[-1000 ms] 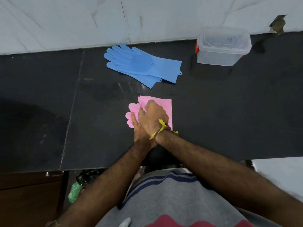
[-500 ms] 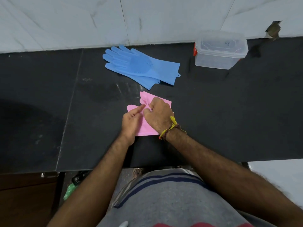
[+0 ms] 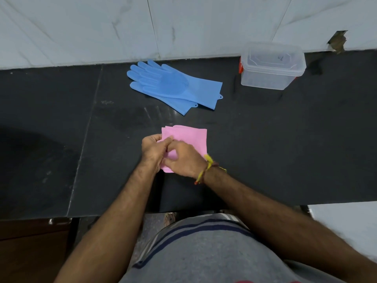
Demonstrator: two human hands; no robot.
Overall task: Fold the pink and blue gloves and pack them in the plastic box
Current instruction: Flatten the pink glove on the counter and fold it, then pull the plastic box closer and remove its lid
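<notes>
The pink gloves (image 3: pixel 190 137) lie folded into a rough square on the black counter (image 3: pixel 285 144), near its front edge. My left hand (image 3: pixel 153 150) grips the fold's left edge with curled fingers. My right hand (image 3: pixel 183 160), with a yellow thread at the wrist, pinches the pink material beside it and covers the fold's lower part. The blue gloves (image 3: pixel 173 84) lie flat and stacked at the back, fingers pointing left. The clear plastic box (image 3: pixel 271 68), lid on and with an orange clip, stands at the back right.
A white marble wall (image 3: pixel 183 25) rises behind the counter. A chipped hole (image 3: pixel 337 40) shows in the wall at the right. A seam (image 3: pixel 85 139) crosses the counter on the left. A brown cabinet (image 3: pixel 30 252) sits below left.
The pink fingers that stuck out on the left have been folded in, so the bundle is now a squarer shape. Both hands have shifted to its left edge.
</notes>
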